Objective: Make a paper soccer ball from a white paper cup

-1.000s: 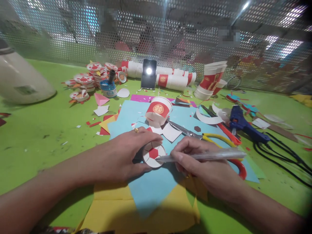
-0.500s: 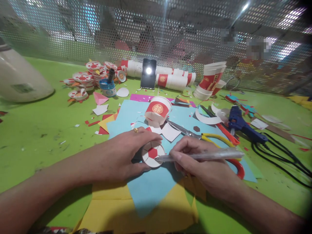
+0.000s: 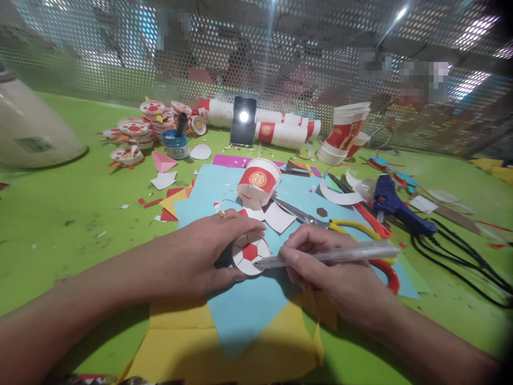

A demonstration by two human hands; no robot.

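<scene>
Head view shows a red-banded cup (image 3: 262,193) bearing a round gold emblem shaped like a Chinese character, with a matching emblem on the cup stack (image 3: 286,135) lying behind. The label on the blue jar (image 3: 176,145) is too small to read, and no lettering can be made out on the pen (image 3: 352,253). That pen lies nearly level across the view, its tip pointing left at a round disc (image 3: 242,263), just below the red hexagon at its centre; its butt end points right. The right hand (image 3: 318,262) has its fingers clamped on the barrel. The disc sits over blue paper (image 3: 240,315) on the green tabletop (image 3: 96,224), patterned face up, its left side gripped between the left hand's (image 3: 204,254) thumb and fingers.
</scene>
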